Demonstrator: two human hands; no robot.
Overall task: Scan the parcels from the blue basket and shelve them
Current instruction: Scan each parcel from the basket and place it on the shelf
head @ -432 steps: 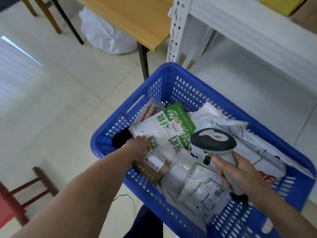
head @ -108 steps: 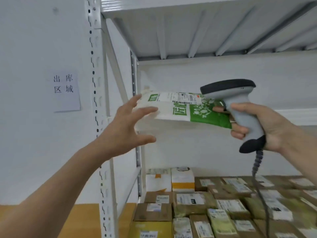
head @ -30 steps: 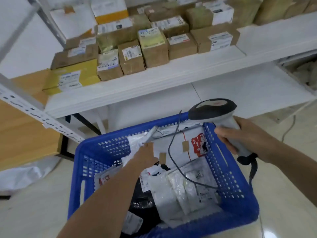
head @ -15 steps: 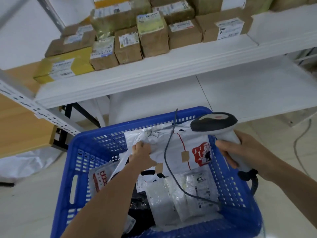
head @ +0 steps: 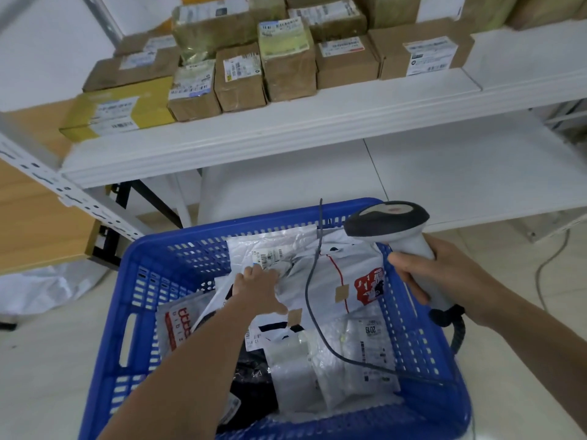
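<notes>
The blue basket (head: pixel 149 281) stands on the floor below me, filled with several soft parcels. My left hand (head: pixel 257 289) reaches into it and grips the crumpled edge of a large white mailer bag (head: pixel 320 277) with red print and a barcode label. My right hand (head: pixel 444 281) holds the grey-and-black barcode scanner (head: pixel 389 222) above the basket's right rim, its cable (head: pixel 309 296) looping down across the parcels. Bubble-wrapped packets (head: pixel 349 360) and a black bag (head: pixel 251 373) lie lower in the basket.
A white shelf (head: pixel 286 131) in front carries several brown cardboard boxes (head: pixel 286 65) and a yellow box (head: pixel 120 109). A lower white shelf board (head: pixel 444 173) sits behind the basket. A wooden table (head: pixel 35 223) stands at left, with a white bag (head: pixel 41 290) on the floor.
After the green parcel went up to the shelf, my view dropped to the basket. In the last second my left hand closed on the white mailer's edge and the scanner came lower.
</notes>
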